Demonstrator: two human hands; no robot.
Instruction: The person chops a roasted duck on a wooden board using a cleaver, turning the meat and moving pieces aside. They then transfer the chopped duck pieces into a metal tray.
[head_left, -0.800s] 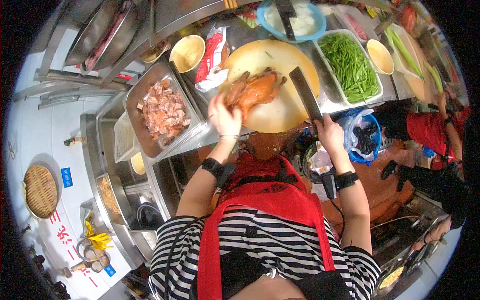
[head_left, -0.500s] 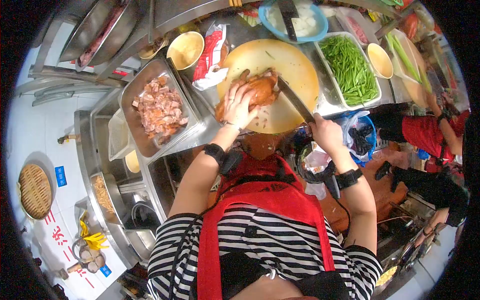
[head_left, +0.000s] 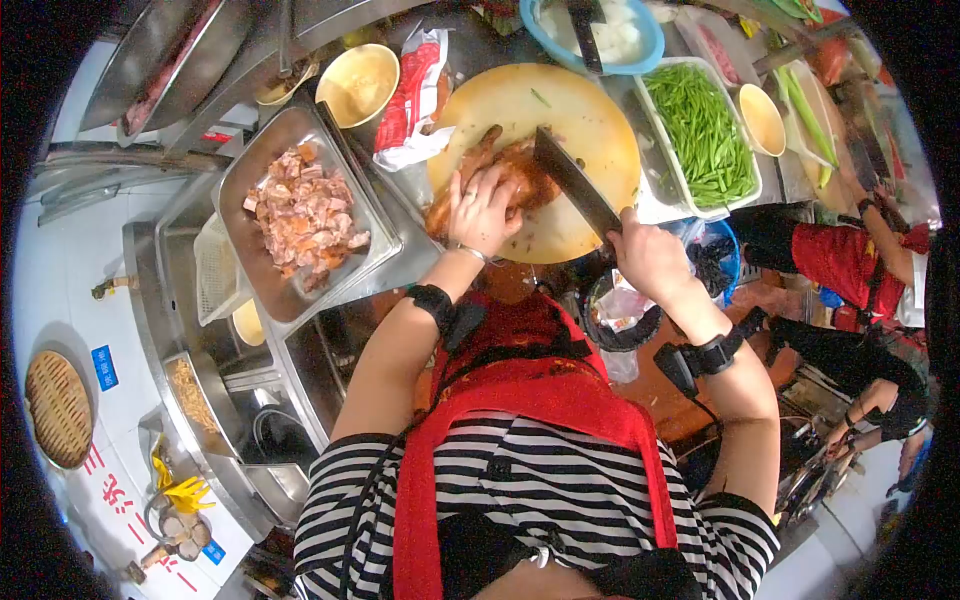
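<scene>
A browned piece of poultry (head_left: 530,172) lies on the round yellowish cutting board (head_left: 600,125). My left hand (head_left: 483,210) presses on its left part, fingers bent over the meat. In my right hand (head_left: 645,255) is the handle of a cleaver (head_left: 577,185). The broad dark blade slants up and left over the board, its far end at the right side of the meat. Whether the blade touches the meat is hard to tell. Small scraps lie on the board near my left hand.
Left stands a metal tray (head_left: 385,245) of chopped meat. Behind are a cream bowl (head_left: 358,85), a red-white bag (head_left: 415,100) and a blue bowl (head_left: 650,62). Right of the board is a white tray (head_left: 712,213) of green vegetables. Co-workers in red (head_left: 840,262) and black (head_left: 850,365) are at the right.
The cleaver and my right hand have shifted slightly, with the blade's far end further left and up. My left hand remains on the meat. The whole view has shifted a little.
</scene>
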